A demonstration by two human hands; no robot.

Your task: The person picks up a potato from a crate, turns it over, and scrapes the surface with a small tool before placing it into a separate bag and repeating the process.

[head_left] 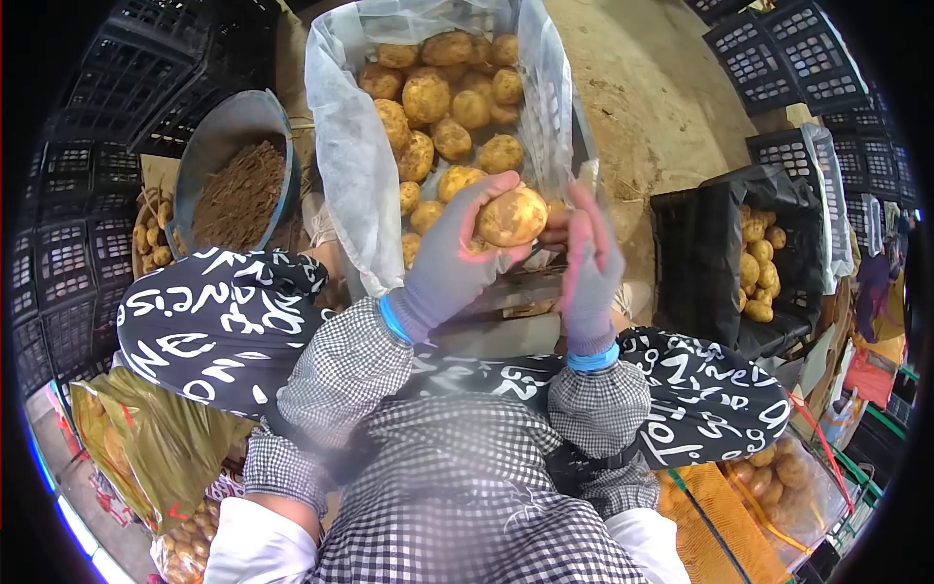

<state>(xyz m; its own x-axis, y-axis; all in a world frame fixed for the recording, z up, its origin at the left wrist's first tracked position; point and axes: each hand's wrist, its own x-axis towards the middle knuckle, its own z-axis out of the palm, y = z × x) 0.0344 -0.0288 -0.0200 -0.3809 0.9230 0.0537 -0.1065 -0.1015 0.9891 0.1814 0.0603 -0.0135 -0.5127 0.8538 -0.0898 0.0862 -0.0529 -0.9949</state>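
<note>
My left hand [452, 258], in a grey glove with pinkish fingertips, is closed round a brown-patched yellow potato [513, 216]. Just right of that potato is my right hand [590, 263], gloved the same way. Its fingers are apart and partly bent, a little smeared, with nothing visible gripped in them. Beyond both hands stands a crate lined with a whitish translucent sheet [345, 146], and many loose potatoes [426, 95] lie in it. The held potato is above the crate's near end.
At left stands a bucket [277, 127] of brown soil [238, 200], with black crates [68, 195] stacked beyond. A black-lined crate [681, 263] at right holds potatoes [759, 263]. Bagged potatoes [793, 472] sit at lower right; an olive plastic bag [146, 438] lies lower left.
</note>
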